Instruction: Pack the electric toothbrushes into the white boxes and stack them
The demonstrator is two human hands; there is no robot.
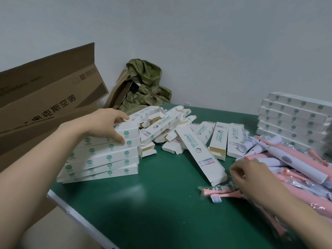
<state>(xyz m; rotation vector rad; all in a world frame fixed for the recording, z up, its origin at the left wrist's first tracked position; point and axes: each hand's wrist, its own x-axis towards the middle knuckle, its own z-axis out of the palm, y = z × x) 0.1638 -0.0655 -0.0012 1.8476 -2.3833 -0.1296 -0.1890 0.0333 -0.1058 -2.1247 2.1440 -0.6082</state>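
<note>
Left hand (106, 123) grips the top slim cardboard box (129, 131), its long axis running left-right; right hand's (251, 175) grasp among plastic-wrapped toothbrushes (294, 162) is unclear.

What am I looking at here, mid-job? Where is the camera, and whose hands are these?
No machine here: these are a person's two bare hands, seen from one camera worn on the head and looking down. The left hand grips the top box of a stack of closed boxes. The right hand is at the edge of the toothbrushes; I cannot tell whether it holds anything. Open empty boxes lie on the green table, and another stack stands far right.
</note>
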